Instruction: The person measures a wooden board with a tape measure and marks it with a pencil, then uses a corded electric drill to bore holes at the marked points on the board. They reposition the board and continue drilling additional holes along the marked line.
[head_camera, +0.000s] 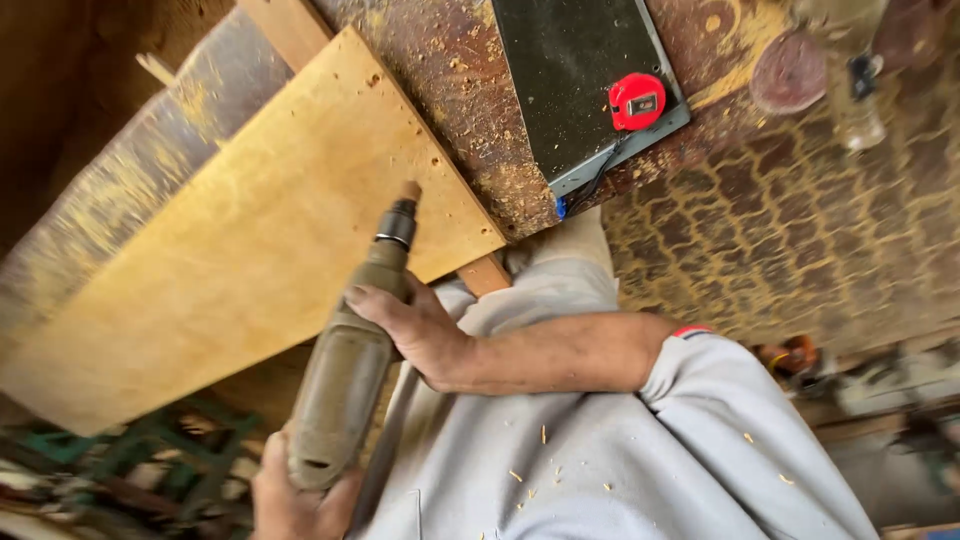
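**Two hands on a drill, its tip at the plywood board**

A dusty olive-grey power drill (352, 345) is held by both hands. Its long axis runs from lower left to upper right, and the chuck points up toward the plywood board (250, 240). The tip touches or nearly touches the board close to its right edge, beside a few small holes; I cannot tell if it is already in the wood.

The right hand (415, 330) comes from the right and its fingers (372, 298) are wrapped around the front part of the body, so it is the hand nearer to the tip. The left hand (295, 500) closes around the rear end from below.

The board lies tilted on the desk (470, 90), which is covered with sawdust. Farther up, well apart from the drill, a red tape measure (637, 100) rests on a dark flat panel (575, 70). No containers are visible.
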